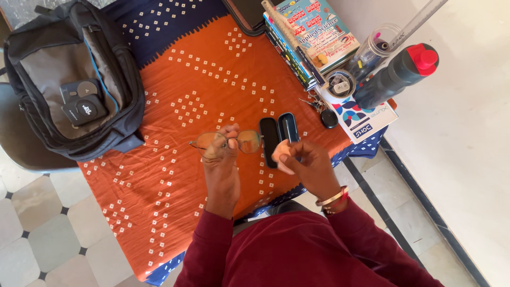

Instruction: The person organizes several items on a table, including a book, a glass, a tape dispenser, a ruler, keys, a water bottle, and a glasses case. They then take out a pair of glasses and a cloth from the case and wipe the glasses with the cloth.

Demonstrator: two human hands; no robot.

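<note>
Glasses [228,142] bridge hidden behind the left hand [222,159], small pale thing in the right hand [305,165] too covered to identify, dark tablet [247,16] and ruler [419,21] cut off by top edge, keys [317,103] too small to count.

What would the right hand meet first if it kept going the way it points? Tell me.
Probably the open black glasses case: the right hand points up-left toward it, just short of it, though depth is unclear.

Cloth [186,79] orange, white dotted diamonds, navy border; backpack [69,79] black-grey; bottle [396,74] dark, red cap.
</note>
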